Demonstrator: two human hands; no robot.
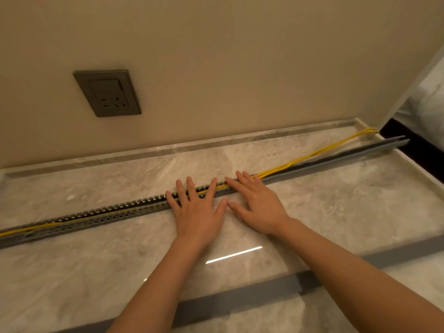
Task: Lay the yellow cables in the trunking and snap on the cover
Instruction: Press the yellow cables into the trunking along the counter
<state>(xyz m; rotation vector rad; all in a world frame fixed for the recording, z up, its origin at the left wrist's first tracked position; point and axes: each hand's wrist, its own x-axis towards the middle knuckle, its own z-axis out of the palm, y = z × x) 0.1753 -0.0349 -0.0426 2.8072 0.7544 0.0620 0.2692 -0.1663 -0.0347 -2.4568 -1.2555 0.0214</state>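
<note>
A long grey slotted trunking [115,210] lies across the marble ledge [336,207] from lower left to upper right. Yellow cables [319,151] run inside it on the left and rise out of it to the right of my hands, ending near the far right corner. My left hand [195,210] lies flat with straight fingers spread over the trunking at its middle. Beside it, my right hand [255,204] also lies flat, fingertips on the trunking and cables. A smooth grey strip [374,147], perhaps the cover, sits over the trunking's far right end.
A dark wall socket [107,93] sits on the beige wall above left. The ledge has a low raised rim [168,149] along the wall and a dark front edge [240,296]. White bedding [430,97] shows at the far right.
</note>
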